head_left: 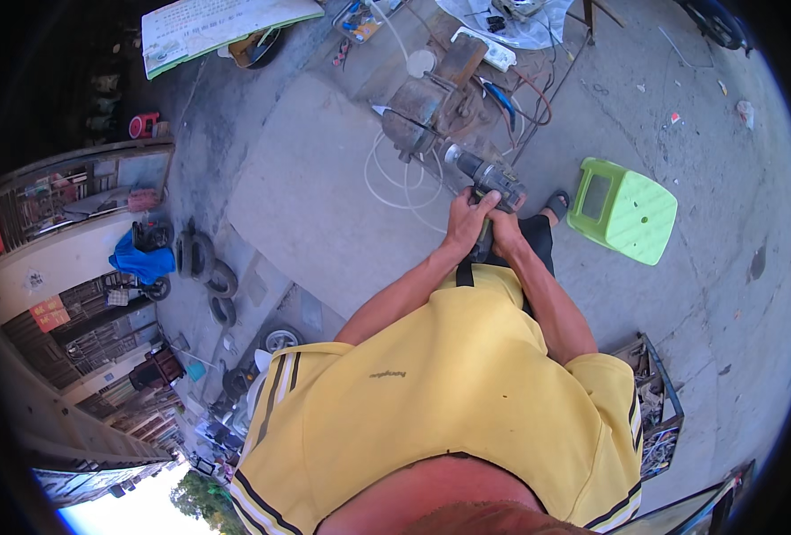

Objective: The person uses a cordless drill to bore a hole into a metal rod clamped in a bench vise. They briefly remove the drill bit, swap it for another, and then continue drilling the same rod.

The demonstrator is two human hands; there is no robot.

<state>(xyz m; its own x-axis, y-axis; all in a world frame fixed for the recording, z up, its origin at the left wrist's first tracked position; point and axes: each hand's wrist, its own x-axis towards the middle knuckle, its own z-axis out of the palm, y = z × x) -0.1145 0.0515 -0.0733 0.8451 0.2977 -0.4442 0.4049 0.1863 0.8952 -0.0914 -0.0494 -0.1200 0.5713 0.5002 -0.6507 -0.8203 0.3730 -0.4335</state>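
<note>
A cordless drill (493,183) is held in both hands, its front end pointed up-left at a worn metal vise (413,116). My left hand (466,217) is closed on the drill, thumb across it; my right hand (506,230) is closed round its handle from the right, partly hidden by the drill. A thin piece in the vise sticks out to the left; the drill tip's exact contact with it is too small to tell. Thin white hose (370,178) loops below the vise, and a blue-handled tool (500,98) lies just right of it.
A green plastic stool (627,212) stands at right, near my sandalled foot (558,205). A white power strip (493,52), cables and tray (362,20) lie beyond the vise. Tyres (201,259) and a blue-covered object (137,254) are at left, a scrap-filled metal bin (663,410) behind me at right.
</note>
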